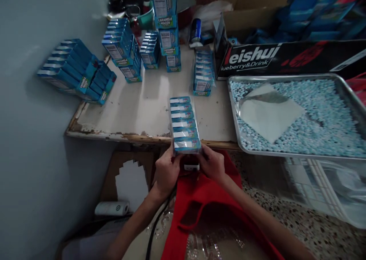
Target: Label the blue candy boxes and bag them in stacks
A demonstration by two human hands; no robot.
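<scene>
A plastic-wrapped pack of blue candy boxes [185,124] reaches from the table's front edge toward its middle, several small boxes in one row. My left hand [168,168] pinches its near left corner, and my right hand [212,162] pinches the near right corner. Clear film shows around the boxes. Beyond it stands another wrapped pack of the same candy boxes [203,71]. Farther back rises a tall stack of blue display boxes [168,39] marked "Caramelo Macizo".
More blue box stacks [121,48] stand at the back left, and a leaning pile [77,69] sits against the wall. A metal tray [236,138] of light-blue candies, with a white sheet [268,115] on top, lies right. Behind it is a black carton [297,58]. A paper roll [111,208] lies below.
</scene>
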